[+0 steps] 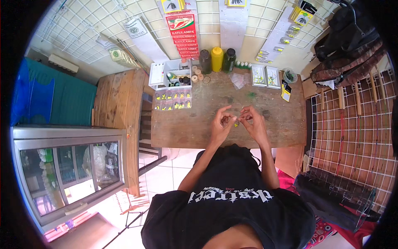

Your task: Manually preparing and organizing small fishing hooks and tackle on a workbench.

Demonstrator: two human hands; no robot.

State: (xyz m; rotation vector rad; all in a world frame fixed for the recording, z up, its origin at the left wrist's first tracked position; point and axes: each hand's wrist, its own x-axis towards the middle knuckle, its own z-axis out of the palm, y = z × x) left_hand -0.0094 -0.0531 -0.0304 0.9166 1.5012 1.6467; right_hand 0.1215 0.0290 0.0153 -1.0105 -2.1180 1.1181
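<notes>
My left hand (223, 123) and my right hand (252, 122) meet above the near middle of a worn wooden table (186, 130). Thumbs and fingertips of both pinch a small packet with yellow pieces (236, 124), which seems to be clear plastic. Fingers cover much of it, so its exact contents cannot be told. Left of my hands, several small clear packets with yellow pieces (173, 100) lie in two rows on the tabletop.
A white compartment tray (160, 86) stands at the back left, beside cork-like rings (198, 76). Bottles, including a yellow squeeze bottle (216, 60), line the back. White boxes (258, 81), a round tub (290, 75) and yellow-black cards (286, 91) occupy the right. A glass-fronted cabinet (71, 174) stands left.
</notes>
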